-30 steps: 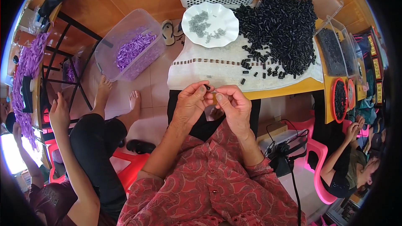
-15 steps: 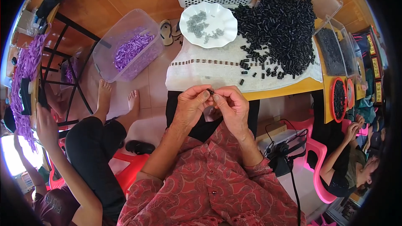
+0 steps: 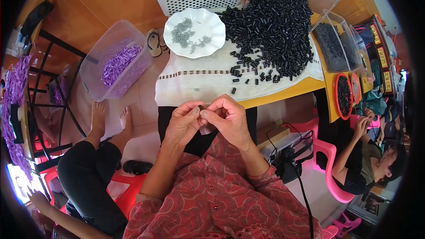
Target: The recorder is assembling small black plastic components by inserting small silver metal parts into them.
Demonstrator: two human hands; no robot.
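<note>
My left hand [image 3: 182, 123] and my right hand [image 3: 229, 121] meet just in front of the table's near edge. Between their thumbs and fingertips is a small black cylindrical piece [image 3: 200, 107], mostly covered by the fingers. Both hands are closed in a pinch on it. Beyond them, a white scalloped plate [image 3: 212, 25] bears small clear-grey pieces [image 3: 182, 33]. A big heap of short black cylindrical pieces [image 3: 276, 26] spreads over the white cloth [image 3: 177, 89], with a few loose ones near its front. One clear piece [image 3: 196, 89] lies alone on the cloth.
Behind the plate stands a white perforated basket [image 3: 199, 0] of black pieces. Clear boxes [image 3: 332, 46] and a red-rimmed tray [image 3: 343, 96] sit at the right. A clear tub [image 3: 117, 59] of purple pieces is on the floor. People sit on both sides; a black cable [image 3: 305, 194] hangs at my right.
The view has shifted, so the table and plate appear further left and lower. My hands stay pinched together on the small black piece. The left neighbour's raised arm has moved lower.
</note>
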